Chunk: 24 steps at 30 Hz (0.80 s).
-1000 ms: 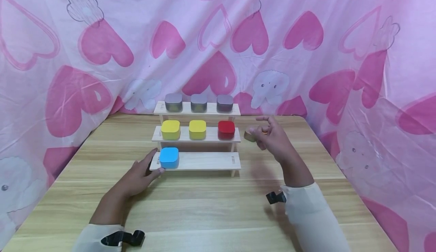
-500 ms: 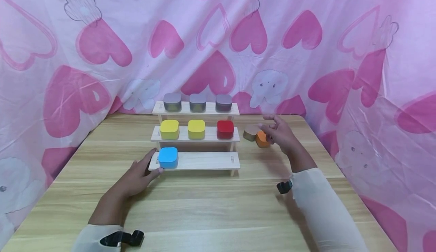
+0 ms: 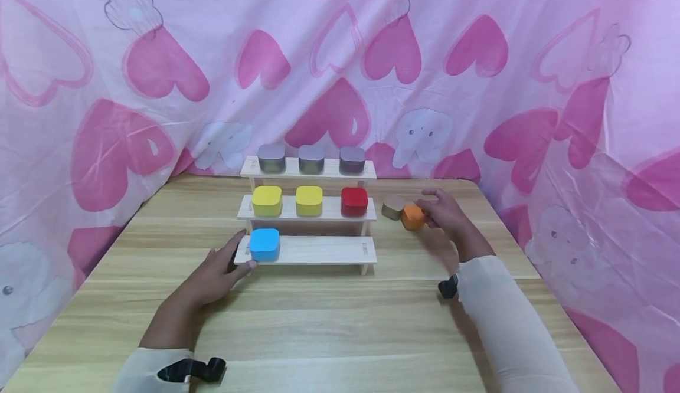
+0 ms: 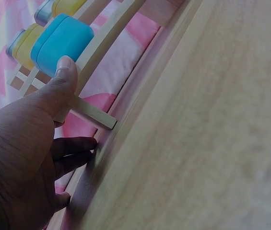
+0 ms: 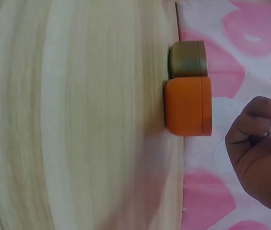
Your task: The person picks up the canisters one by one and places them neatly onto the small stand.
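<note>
A three-tier wooden display stand [image 3: 319, 251] stands on the table. My left hand [image 3: 215, 275] holds its lowest tier at the left end; in the left wrist view the thumb lies against the tier's edge beside a blue rounded-square tin [image 4: 63, 43], with the other fingers lower down by the stand's leg. To the right of the stand, an orange tin [image 5: 188, 106] sits on the table against a gold-brown tin [image 5: 188, 59]. My right hand [image 3: 448, 216] hovers just right of the orange tin, fingers bent and holding nothing, apart from it in the right wrist view.
Two yellow tins [image 3: 267, 201] and a red tin [image 3: 353, 202] sit on the middle tier. Along the top tier are three grey tins [image 3: 311, 160]. A pink heart-print curtain [image 3: 340, 45] hangs around the table's back and sides.
My right hand has let go of the orange tin beside the gold-brown one and drawn back to the right. The left hand has stayed at the stand's end.
</note>
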Available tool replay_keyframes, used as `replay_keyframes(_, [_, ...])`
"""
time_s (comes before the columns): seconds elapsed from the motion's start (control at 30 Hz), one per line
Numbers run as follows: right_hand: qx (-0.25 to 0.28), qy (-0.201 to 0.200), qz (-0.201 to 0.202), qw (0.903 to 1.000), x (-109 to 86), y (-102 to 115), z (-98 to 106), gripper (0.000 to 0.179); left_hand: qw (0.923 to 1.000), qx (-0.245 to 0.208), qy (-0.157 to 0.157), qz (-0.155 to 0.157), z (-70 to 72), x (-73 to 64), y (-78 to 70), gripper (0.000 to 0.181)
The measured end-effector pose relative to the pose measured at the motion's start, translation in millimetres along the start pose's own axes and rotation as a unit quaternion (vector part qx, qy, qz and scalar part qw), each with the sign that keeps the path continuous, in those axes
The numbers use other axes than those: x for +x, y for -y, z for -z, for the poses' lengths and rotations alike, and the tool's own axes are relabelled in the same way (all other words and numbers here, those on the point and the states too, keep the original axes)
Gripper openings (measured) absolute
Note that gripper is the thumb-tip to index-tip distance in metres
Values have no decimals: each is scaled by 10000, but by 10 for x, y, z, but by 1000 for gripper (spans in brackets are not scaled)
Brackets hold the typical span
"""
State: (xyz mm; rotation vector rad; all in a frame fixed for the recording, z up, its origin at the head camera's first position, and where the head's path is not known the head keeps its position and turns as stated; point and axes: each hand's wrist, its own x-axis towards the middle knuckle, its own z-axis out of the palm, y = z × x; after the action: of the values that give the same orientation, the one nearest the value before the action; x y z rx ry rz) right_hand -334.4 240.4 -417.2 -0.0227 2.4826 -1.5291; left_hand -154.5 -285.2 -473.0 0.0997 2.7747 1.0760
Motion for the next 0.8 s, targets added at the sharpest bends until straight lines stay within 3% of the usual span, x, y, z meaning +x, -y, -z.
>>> replay_keyframes(0.4, [-926, 221, 13, 9955, 5, -105, 216, 90, 10000, 16, 26, 35, -3, -3, -17, 101])
replay_keyframes(0.8, [-834, 198, -163, 9962, 23, -193, 245, 92, 10000, 74, -11, -3, -1, -8, -6, 104])
